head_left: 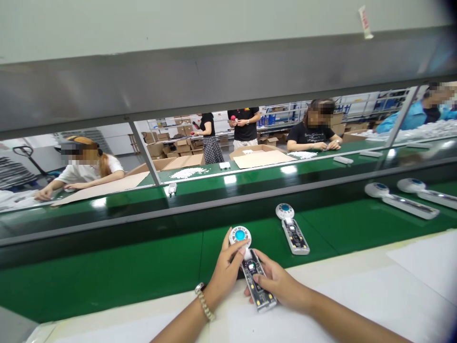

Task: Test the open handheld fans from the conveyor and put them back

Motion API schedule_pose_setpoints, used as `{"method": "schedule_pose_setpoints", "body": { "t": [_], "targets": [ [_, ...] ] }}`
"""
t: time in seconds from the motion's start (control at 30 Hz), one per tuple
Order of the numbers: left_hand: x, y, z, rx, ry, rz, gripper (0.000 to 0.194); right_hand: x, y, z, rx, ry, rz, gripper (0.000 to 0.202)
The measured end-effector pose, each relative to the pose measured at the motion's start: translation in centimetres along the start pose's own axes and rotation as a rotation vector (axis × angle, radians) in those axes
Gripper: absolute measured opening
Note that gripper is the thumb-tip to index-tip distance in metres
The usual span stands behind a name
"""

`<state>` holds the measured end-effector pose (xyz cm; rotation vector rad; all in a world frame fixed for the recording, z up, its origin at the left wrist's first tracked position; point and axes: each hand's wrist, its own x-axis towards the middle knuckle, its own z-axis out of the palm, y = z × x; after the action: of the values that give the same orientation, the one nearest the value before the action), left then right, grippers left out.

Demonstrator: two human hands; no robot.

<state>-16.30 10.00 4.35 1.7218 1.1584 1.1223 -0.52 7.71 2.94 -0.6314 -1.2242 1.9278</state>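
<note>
held device [251,265] is showing white head, grey segments ringing a bright blue disc, dark board with yellow squares and a glowing white-green spot. second device [293,233] is repeating that scheme, disc reading duller blue. belt [160,276] is showing plain green, tabletop [346,288] is reading cream, paper sheet [428,259] white. bracelet [204,303] is showing pale beads. cardboard [264,159] is reading tan, skirt [213,151] is showing dark-and-white check, far-left garment [14,172] is showing dark and light stripes, far-right sleeve [396,120] is reading light blue
</note>
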Motion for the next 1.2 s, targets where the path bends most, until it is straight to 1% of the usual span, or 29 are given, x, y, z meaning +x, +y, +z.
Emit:
{"method": "schedule_pose_setpoints", "body": {
  "t": [0.4, 0.57, 0.63, 0.7, 0.77, 0.83, 0.93, 0.97, 1.03, 1.1, 1.17, 1.2],
  "targets": [
    [-0.2, -0.1, 0.0, -0.032, 0.013, 0.018, 0.030, 0.0, 0.0, 0.2, 0.008, -0.006, -0.027, 0.068],
    [-0.5, 0.2, -0.3, -0.039, 0.014, 0.101, 0.026, -0.3, -0.2, 0.1, 0.019, -0.040, -0.035, 0.069],
    [-0.7, 0.5, -0.4, -0.026, 0.022, 0.141, 0.024, -0.5, -0.3, 0.1, 0.046, -0.061, -0.043, 0.073],
    [-0.8, 0.8, -0.4, -0.007, 0.038, 0.183, 0.025, -0.7, -0.6, 0.1, 0.040, -0.045, -0.066, 0.078],
    [-1.0, 1.1, -0.3, 0.028, 0.037, 0.216, 0.026, -0.9, -0.7, 0.0, -0.010, 0.033, -0.134, 0.078],
    [-1.3, 1.2, 0.1, 0.090, -0.009, 0.219, 0.030, -0.9, -0.8, -0.2, -0.077, 0.123, -0.238, 0.074],
    [-1.8, 1.3, 0.9, 0.231, -0.164, 0.231, 0.051, -0.5, -0.9, -1.0, -0.127, 0.241, -0.357, 0.070],
    [-1.9, 1.3, 1.1, 0.285, -0.216, 0.255, 0.057, -0.4, -1.0, -1.4, -0.125, 0.282, -0.369, 0.069],
    [-2.2, 1.1, 1.5, 0.400, -0.283, 0.320, 0.063, -0.1, -1.3, -2.3, -0.091, 0.386, -0.377, 0.067],
    [-2.4, 0.9, 1.7, 0.485, -0.291, 0.357, 0.062, 0.1, -1.8, -3.3, -0.035, 0.503, -0.378, 0.066],
    [-2.4, 0.5, 1.9, 0.517, -0.228, 0.315, 0.057, 0.2, -2.3, -4.2, 0.004, 0.598, -0.356, 0.067],
    [-2.4, 0.3, 1.9, 0.516, -0.178, 0.268, 0.054, 0.2, -2.5, -4.5, 0.008, 0.616, -0.333, 0.068]
  ]
}}
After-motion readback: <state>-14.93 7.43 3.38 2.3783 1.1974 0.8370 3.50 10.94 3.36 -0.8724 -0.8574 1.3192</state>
